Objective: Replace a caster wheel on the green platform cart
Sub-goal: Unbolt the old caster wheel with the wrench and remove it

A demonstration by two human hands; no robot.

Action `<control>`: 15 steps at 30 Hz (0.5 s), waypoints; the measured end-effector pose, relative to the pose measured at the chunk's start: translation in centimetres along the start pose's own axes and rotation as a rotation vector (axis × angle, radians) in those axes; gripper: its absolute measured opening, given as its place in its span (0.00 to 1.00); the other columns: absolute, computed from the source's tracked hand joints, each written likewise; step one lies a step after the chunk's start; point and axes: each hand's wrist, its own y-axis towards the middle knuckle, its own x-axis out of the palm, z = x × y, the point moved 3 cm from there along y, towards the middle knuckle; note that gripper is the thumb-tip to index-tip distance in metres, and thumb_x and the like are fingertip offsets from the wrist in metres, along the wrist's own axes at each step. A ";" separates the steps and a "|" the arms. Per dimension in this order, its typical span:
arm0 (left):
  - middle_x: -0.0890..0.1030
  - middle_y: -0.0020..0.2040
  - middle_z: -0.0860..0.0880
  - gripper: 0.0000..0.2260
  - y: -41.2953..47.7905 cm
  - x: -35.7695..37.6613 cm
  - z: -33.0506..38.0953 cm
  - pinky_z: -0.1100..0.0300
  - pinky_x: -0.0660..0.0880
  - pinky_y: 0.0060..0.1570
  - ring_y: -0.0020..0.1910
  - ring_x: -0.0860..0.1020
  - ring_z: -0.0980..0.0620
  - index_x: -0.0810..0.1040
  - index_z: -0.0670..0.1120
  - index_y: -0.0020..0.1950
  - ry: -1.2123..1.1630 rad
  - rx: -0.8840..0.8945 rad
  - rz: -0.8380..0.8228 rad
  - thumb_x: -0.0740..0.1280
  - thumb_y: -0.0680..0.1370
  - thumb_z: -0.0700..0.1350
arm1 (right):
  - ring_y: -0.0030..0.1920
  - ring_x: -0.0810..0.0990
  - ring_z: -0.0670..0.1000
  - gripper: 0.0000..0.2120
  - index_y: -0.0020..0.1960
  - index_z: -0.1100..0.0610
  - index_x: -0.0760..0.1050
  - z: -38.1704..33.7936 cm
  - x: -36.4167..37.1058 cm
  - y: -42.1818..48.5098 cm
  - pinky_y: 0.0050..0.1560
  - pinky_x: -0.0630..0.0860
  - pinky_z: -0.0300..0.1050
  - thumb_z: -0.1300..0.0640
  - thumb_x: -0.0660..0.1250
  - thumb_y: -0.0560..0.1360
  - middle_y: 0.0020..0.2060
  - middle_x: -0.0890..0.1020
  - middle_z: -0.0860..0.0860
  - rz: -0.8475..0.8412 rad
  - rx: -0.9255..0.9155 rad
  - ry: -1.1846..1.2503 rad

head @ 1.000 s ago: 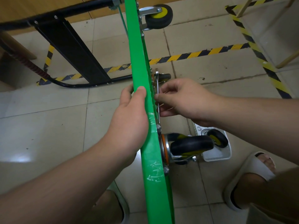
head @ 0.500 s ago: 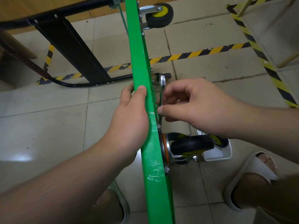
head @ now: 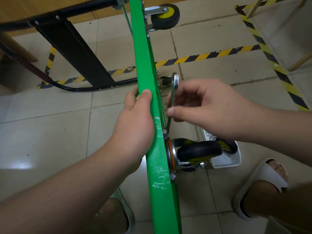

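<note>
Fingers (head: 170, 113) of the right hand (head: 211, 112) are pinching the wrench (head: 174, 87) at a bolt (head: 166, 132) of the near caster wheel (head: 199, 151); left hand (head: 135, 122) is gripping the upended green cart (head: 157, 166). Next is probably needing a firm turn.

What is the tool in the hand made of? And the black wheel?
The wrench looks like polished steel: silvery, with bright glints on its ring end. The caster wheel looks like black rubber, maybe hard plastic: dull and matte with only a soft sheen.
</note>
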 end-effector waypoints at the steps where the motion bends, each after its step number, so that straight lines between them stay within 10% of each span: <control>1: 0.79 0.46 0.54 0.15 0.0 0.0 0.0 0.65 0.71 0.24 0.33 0.80 0.57 0.69 0.62 0.70 -0.004 -0.004 0.000 0.52 0.84 0.58 | 0.47 0.86 0.52 0.06 0.52 0.56 0.82 0.1 -0.3 0.3 0.54 0.83 0.53 0.58 0.74 0.75 0.44 0.86 0.52 0.037 0.020 0.021; 15: 0.75 0.44 0.55 0.16 -0.3 0.0 0.2 0.70 0.69 0.21 0.36 0.77 0.58 0.66 0.61 0.73 0.003 -0.003 0.005 0.51 0.85 0.56 | 0.42 0.86 0.54 0.09 0.55 0.65 0.78 3.3 -0.2 2.8 0.42 0.85 0.43 0.59 0.67 0.81 0.47 0.85 0.63 0.189 0.435 0.277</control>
